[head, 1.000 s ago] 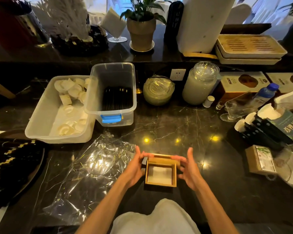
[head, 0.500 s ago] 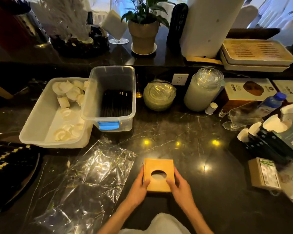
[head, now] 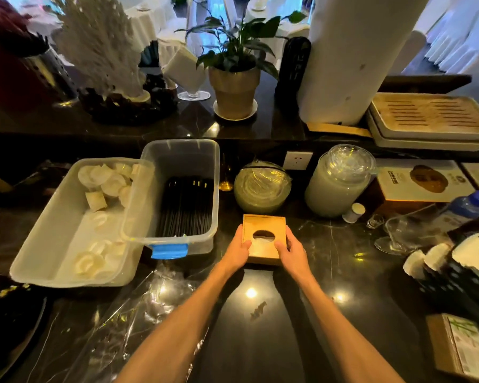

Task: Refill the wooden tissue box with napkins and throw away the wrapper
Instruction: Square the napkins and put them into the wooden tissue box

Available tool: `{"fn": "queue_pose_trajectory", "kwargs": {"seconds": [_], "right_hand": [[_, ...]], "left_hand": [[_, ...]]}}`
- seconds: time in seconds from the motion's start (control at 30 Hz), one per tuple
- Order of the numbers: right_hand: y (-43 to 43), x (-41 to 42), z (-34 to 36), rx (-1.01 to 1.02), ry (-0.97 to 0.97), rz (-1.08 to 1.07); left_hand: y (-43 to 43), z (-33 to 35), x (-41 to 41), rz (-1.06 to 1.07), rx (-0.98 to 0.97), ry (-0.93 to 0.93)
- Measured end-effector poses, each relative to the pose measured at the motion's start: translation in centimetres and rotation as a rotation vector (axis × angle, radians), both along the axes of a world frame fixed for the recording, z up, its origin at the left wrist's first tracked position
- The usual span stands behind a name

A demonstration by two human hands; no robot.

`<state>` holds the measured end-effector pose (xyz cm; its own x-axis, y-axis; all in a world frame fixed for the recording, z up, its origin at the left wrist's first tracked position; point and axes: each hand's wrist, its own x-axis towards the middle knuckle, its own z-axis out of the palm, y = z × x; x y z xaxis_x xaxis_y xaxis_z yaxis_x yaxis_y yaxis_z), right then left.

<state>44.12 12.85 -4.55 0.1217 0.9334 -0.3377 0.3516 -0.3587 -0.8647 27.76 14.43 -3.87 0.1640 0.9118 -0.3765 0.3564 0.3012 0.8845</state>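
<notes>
The desk [head: 329, 272] is dark polished marble with pale veins, catching ceiling lights; on it sit a wooden tissue box [head: 263, 230], a clear bin of black sticks [head: 183, 200], a white tub of rolled cloths [head: 75, 225], crumpled clear wrapper [head: 116, 327] at the near left, two lidded glass jars [head: 340, 181], and a water bottle [head: 465, 205].

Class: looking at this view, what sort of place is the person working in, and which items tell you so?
Probably a restaurant or banquet hall service counter: a bin of black chopsticks, a tub of rolled white towels, and white-draped tables and chairs beyond.
</notes>
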Motion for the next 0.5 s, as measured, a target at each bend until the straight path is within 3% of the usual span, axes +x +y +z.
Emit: {"fn": "queue_pose_trajectory", "kwargs": {"seconds": [0.13, 0.2, 0.37, 0.43, 0.5], "right_hand": [[-0.5, -0.1, -0.4, -0.031, -0.009, -0.016], [-1.2, -0.7, -0.2, 0.009, -0.076, -0.034], [-4.5, -2.6, -0.8, 0.032, -0.817, 0.278], [-5.6, -4.9, -0.5, 0.233, -0.791, 0.215], [-7.5, -7.8, -1.3, 0.345, -0.602, 0.124]], "left_hand": [[-1.1, -0.4, 0.1, 0.074, -0.019, -0.028], [-1.9, 0.1, 0.0, 0.069, 0.083, 0.032], [-5.7, -0.4, -3.2, -0.306, 0.292, 0.634], [-8.0, 0.2, -5.8, -0.150, 0.403, 0.524], [-10.4, 0.5, -9.5, 0.042, 0.427, 0.400]]}}
